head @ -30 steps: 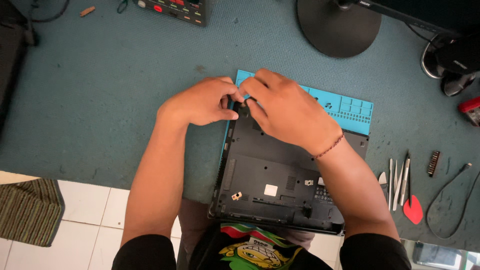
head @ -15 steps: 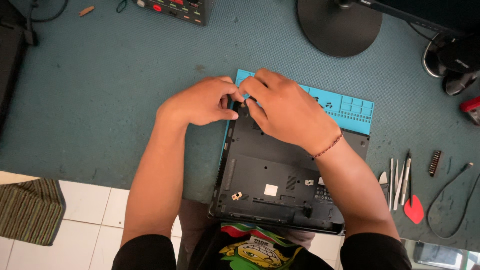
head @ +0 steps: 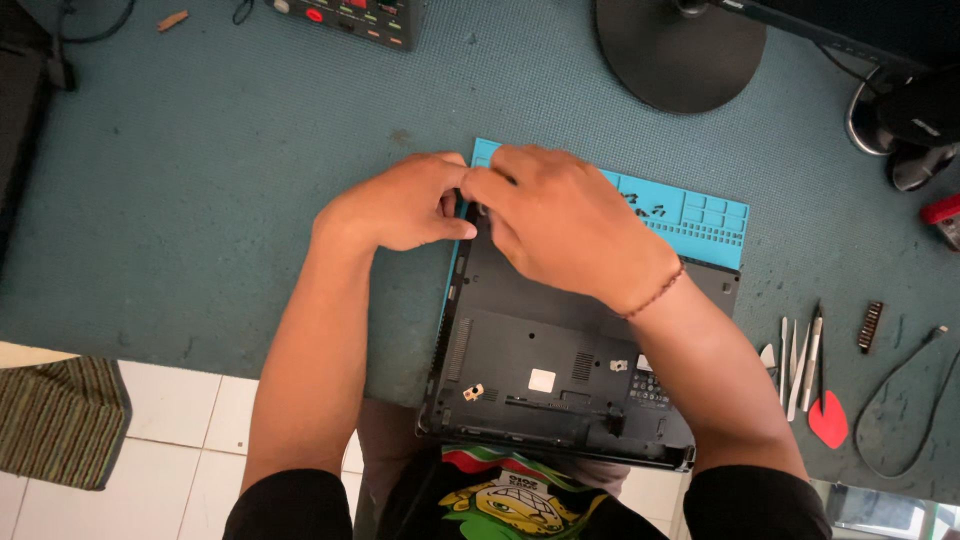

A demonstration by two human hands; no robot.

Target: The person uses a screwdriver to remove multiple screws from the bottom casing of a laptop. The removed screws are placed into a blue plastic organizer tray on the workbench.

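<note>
Teal felt-like desk top carried a black plastic laptop base, underside up, partly on a blue silicone repair mat. Left hand and right hand met at its far-left corner, fingertips pinched there; what they held couldn't be made out.

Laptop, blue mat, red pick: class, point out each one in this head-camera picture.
laptop (head: pixel 560 380): head view, middle of its dark underside panel.
blue mat (head: pixel 705 222): head view, gridded right part beyond the laptop.
red pick (head: pixel 828 424): head view, centre of its flat body.
</note>
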